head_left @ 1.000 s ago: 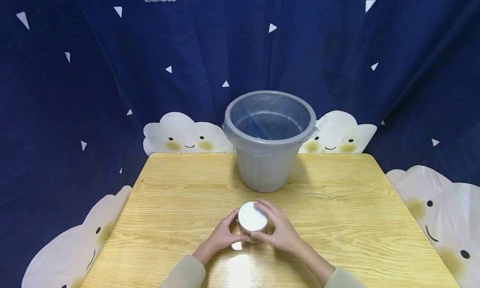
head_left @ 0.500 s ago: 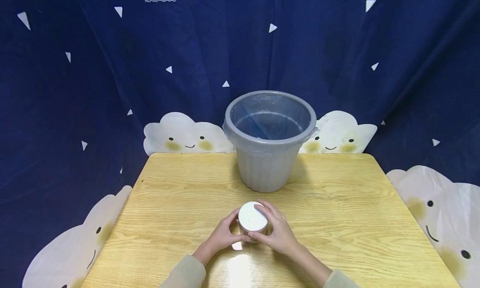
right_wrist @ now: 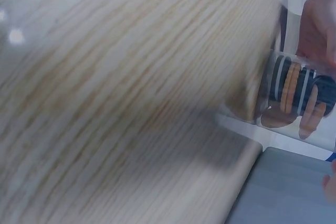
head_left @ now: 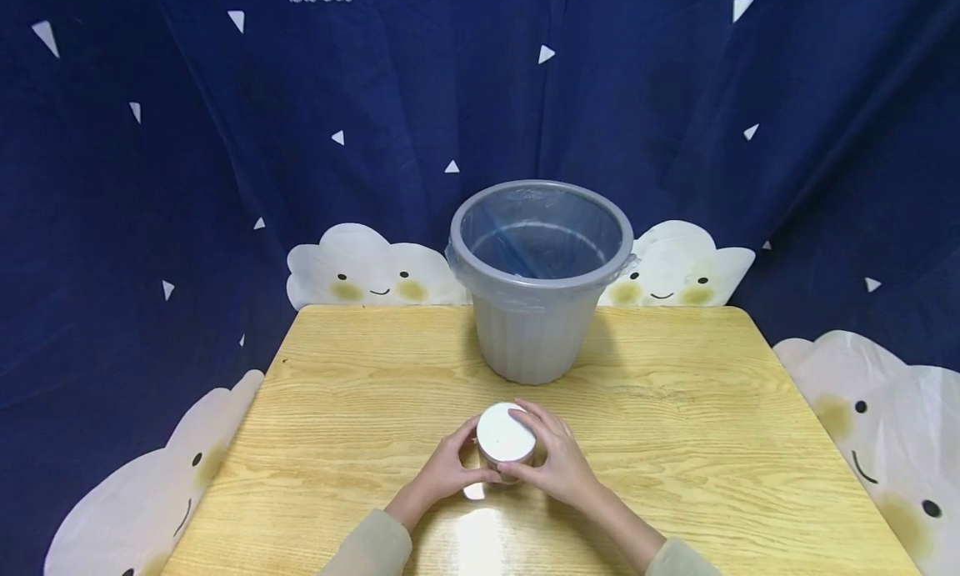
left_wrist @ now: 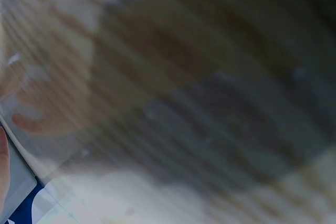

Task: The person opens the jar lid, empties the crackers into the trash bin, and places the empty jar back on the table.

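Observation:
A clear round jar (right_wrist: pixel 302 93) with a white lid (head_left: pixel 504 433) stands on the table in front of me. In the right wrist view, dark, white and tan round pieces like sandwich cookies show in a stack through its wall. My left hand (head_left: pixel 444 469) grips the jar from the left, thumb at the near side. From the right, my right hand (head_left: pixel 562 466) holds the lid's edge, its fingers over the far side and its thumb on the near side. Part of the jar's body is hidden behind both thumbs. The left wrist view is mostly dark and blurred.
A grey bin (head_left: pixel 528 334) with a clear plastic liner stands behind the jar, close to the table's far edge. The wooden table (head_left: pixel 360 376) carries both. A dark blue curtain (head_left: pixel 405 101) with white clouds surrounds it at the back and sides.
My right hand has turned slightly on the lid, and its forearm has shifted a little left. The left hand and the jar stay in place.

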`<move>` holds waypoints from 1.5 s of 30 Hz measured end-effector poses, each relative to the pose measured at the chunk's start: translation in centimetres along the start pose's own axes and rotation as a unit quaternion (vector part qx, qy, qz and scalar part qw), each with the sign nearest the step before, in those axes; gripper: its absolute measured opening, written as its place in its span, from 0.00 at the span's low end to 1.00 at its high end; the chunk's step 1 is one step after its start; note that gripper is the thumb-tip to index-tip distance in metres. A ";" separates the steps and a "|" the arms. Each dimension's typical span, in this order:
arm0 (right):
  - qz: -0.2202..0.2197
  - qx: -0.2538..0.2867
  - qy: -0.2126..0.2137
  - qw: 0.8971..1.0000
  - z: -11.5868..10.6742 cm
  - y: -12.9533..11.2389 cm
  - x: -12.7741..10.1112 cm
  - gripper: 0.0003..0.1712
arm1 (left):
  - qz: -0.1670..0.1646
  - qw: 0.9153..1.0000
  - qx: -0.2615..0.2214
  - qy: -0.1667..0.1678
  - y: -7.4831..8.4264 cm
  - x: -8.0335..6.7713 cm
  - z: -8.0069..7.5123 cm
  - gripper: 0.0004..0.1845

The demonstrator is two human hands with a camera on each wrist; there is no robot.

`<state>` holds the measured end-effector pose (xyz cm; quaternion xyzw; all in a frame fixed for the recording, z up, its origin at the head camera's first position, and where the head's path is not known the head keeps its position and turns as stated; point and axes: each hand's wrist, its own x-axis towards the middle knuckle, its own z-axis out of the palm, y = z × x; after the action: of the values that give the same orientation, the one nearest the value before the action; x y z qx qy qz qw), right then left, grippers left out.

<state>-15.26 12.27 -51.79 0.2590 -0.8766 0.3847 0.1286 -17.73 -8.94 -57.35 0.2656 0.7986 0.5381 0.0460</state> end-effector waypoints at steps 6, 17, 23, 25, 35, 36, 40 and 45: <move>-0.011 0.002 -0.018 1.000 -0.4 0.1 0.3 0.44 | 0.001 1.000 -0.005 -0.001 -0.3 -0.1 0.0 0.45; -0.032 0.019 -0.054 0.998 -1.2 0.9 0.9 0.43 | -0.001 1.000 -0.002 -0.014 3.2 -0.2 -1.0 0.44; -0.057 0.019 -0.069 0.996 -1.4 1.2 1.2 0.41 | -0.008 1.000 -0.011 -0.019 3.6 -0.2 -1.1 0.43; -0.065 0.020 -0.074 0.995 -1.5 1.3 1.3 0.41 | -0.012 1.000 -0.012 -0.020 3.6 -0.2 -1.1 0.43; -0.068 0.024 -0.112 0.991 -2.0 1.6 1.7 0.40 | -0.011 1.000 -0.013 -0.019 3.5 -0.2 -1.1 0.44; -0.067 0.026 -0.116 0.991 -2.0 1.6 1.8 0.40 | -0.010 1.000 -0.012 -0.019 3.5 -0.2 -1.1 0.44; -0.074 0.031 -0.129 0.988 -2.2 1.7 2.0 0.39 | -0.007 1.000 -0.010 -0.018 3.5 -0.2 -1.1 0.44; -0.088 0.031 -0.146 0.985 -2.4 2.1 2.3 0.39 | -0.004 1.000 -0.009 -0.016 3.5 -0.2 -1.1 0.43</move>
<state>-18.31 14.41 -50.52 0.3917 -0.8477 0.3568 0.0248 -16.65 -9.00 -53.87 0.2702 0.7942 0.5406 0.0631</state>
